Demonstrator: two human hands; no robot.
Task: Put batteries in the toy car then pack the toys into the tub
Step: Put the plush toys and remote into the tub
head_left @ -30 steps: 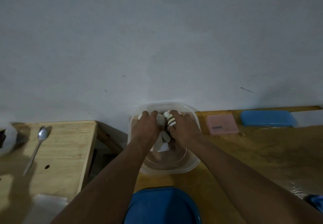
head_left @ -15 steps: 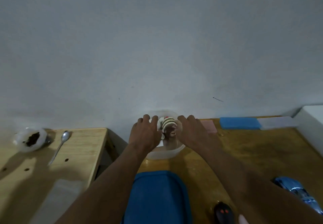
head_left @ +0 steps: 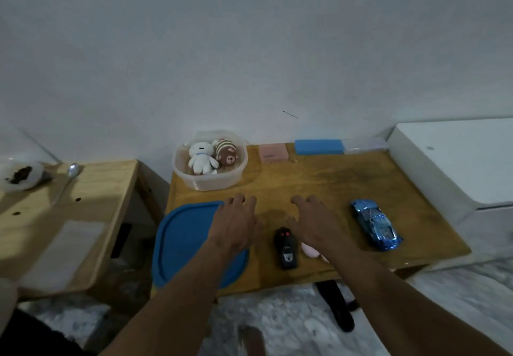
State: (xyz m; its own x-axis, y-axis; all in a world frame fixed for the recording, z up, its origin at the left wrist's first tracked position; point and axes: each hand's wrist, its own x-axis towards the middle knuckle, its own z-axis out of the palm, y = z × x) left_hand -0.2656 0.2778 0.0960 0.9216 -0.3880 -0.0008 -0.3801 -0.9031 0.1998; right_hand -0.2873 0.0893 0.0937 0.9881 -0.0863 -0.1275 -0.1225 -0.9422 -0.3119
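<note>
Palms face down, left hand [head_left: 236,224] and right hand [head_left: 312,221] empty with fingers spread above the table [head_left: 319,183].

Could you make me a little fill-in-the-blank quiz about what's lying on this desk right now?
1. The clear tub holds ____ plush toys.
2. The toy car on the desk is ____ in colour.
3. The black remote lies between the person's two ____.
4. The left hand hovers over the edge of the blue ____.

Missing words: two; blue; hands; lid
</note>
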